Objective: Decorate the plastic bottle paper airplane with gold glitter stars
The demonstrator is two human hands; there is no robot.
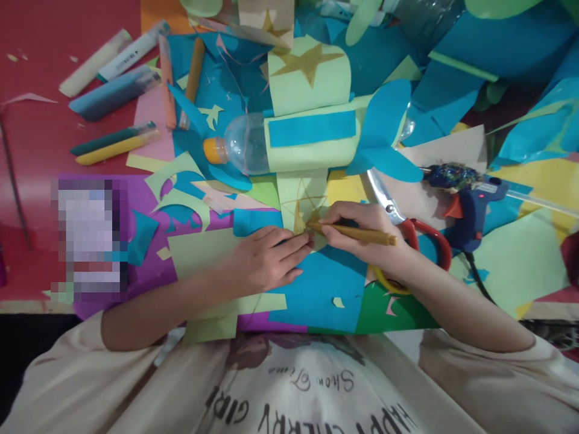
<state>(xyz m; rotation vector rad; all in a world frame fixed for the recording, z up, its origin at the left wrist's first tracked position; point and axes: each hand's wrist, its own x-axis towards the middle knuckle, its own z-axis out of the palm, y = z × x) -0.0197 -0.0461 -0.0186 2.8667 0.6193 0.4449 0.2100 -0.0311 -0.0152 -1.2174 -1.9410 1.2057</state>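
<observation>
My right hand [357, 228] is closed around a gold-brown marker [368, 234], its tip on a pale green paper wing [289, 190]. A star outline, partly filled in gold, shows on that wing. Flat on the wing's lower end lies my left hand [271, 256], fingers stretched out and nothing held. Just beyond sits a plastic bottle [246, 141] with an orange cap, wrapped in pale green paper with a blue strip [312, 128]. Blue paper tail pieces [386, 114] stand at its right end. The opposite wing carries a finished gold star [311, 63].
Red-handled scissors [391, 205] lie right of the bottle, beside a blue glue gun [474, 208] with a cord. Several markers [117, 93] lie at upper left. A blurred-out rectangular object [88, 235] rests on purple paper. Coloured paper scraps [181, 193] cover much of the red table [27, 138].
</observation>
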